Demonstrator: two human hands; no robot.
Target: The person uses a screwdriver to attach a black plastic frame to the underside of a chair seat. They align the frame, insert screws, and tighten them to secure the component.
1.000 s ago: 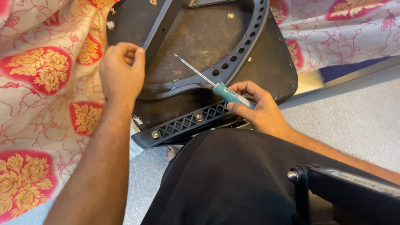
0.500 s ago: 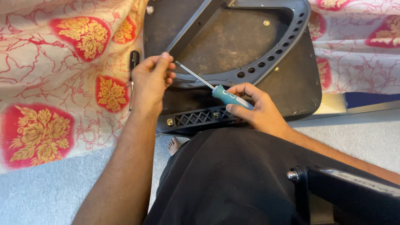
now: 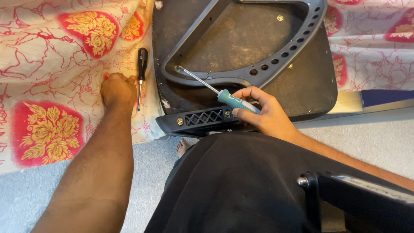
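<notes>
Nearest you, a black frame part with a bolt end crosses the lower right corner over your dark-clothed lap, and a bare foot shows on the grey floor below the work. Beyond that, your right hand has its grip closed around the teal-handled screwdriver, whose shaft slants up and left so that the tip meets a screw point at the left corner of the grey plastic frame on the upturned black seat base. Your left hand rests as a loose fist on the patterned red and cream bedsheet, just beside a black-handled screwdriver lying there; whether it holds anything small you cannot tell from here. The step in hand looks like driving a screw at that corner of the frame. The next move likely calls for keeping the shaft in line with the screw, pressing in firmly as you turn, and bringing the left hand back to steady the seat base so it does not shift on the bed.
</notes>
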